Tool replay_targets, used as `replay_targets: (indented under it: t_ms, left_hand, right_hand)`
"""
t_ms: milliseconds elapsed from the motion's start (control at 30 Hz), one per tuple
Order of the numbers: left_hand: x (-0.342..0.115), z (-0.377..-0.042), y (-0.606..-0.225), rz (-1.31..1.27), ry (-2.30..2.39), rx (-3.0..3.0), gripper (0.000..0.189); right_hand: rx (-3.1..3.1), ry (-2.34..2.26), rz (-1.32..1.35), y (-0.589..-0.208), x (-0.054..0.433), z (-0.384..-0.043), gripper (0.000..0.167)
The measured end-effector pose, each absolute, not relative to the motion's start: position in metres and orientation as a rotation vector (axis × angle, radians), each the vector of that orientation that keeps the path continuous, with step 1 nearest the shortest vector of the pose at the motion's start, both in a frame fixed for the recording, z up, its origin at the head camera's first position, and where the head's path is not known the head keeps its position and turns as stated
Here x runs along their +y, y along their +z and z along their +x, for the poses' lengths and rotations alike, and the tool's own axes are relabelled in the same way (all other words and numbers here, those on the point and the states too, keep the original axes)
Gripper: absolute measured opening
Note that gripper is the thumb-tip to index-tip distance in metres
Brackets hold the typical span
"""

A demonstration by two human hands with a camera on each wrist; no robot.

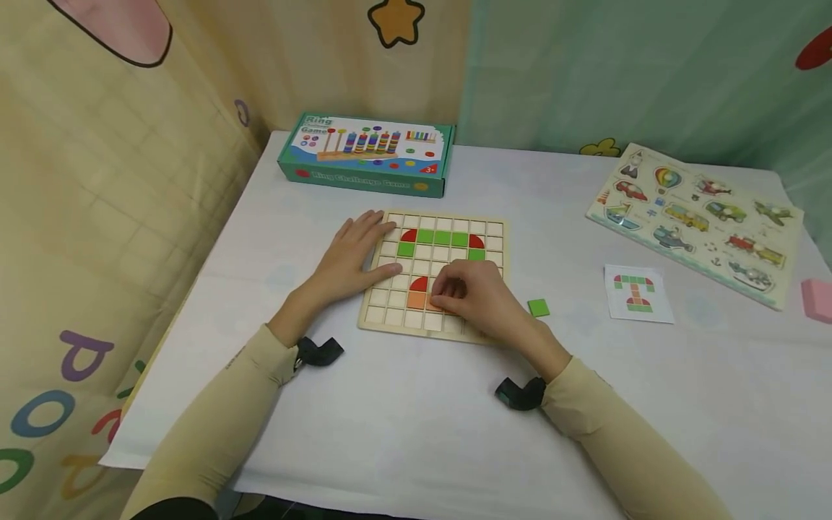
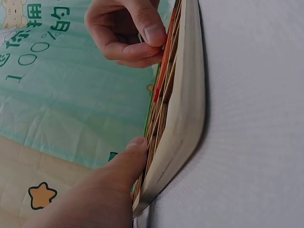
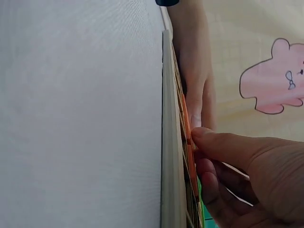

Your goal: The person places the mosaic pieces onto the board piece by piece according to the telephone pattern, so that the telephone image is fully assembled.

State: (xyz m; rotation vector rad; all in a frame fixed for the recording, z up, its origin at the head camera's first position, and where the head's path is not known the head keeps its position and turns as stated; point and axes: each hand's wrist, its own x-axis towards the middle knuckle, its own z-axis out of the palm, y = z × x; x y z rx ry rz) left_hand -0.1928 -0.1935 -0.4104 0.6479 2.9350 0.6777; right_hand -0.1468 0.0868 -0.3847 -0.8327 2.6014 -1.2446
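A wooden grid board (image 1: 396, 318) lies on the table with green, red and orange tiles in its cells. My left hand (image 1: 347, 253) rests on its left edge, fingers extended and thumb on the grid; the left wrist view shows that thumb (image 2: 128, 161) too. My right hand (image 1: 477, 296) is over the lower right of the board, its bent thumb and fingers pinching at an orange tile (image 3: 186, 116) in the lower row. A second orange tile (image 3: 191, 164) shows beside the fingertips. The right hand hides several cells.
A loose green tile (image 1: 538, 308) lies right of the board. Beyond it is a pattern card (image 1: 640, 295). Picture puzzle boards (image 1: 702, 217) lie at the back right, with a pink block (image 1: 817, 300) near them. A game box (image 1: 367, 155) stands behind the board.
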Motion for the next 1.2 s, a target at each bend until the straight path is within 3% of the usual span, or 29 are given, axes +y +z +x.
replay_targets:
  t_ms: [300, 900, 1033, 1200]
  left_hand:
    - [-0.194, -0.194, -0.412, 0.653, 0.692, 2.931, 0.080]
    - [-0.193, -0.190, -0.415, 0.632, 0.701, 2.920, 0.080]
    - [-0.191, -0.189, -0.416, 0.648, 0.692, 2.915, 0.081]
    - [-0.192, -0.192, -0.414, 0.654, 0.679, 2.947, 0.080]
  right_hand:
    - [2.768, -1.154, -0.701, -0.372, 0.100, -0.153, 0.008]
    - [2.828, -0.872, -0.719, -0.369, 0.087, -0.136, 0.012]
    - [2.780, -0.942, -0.775, -0.368, 0.103, -0.132, 0.013]
    - [2.770, -1.086, -0.837, -0.369, 0.140, -0.131, 0.028]
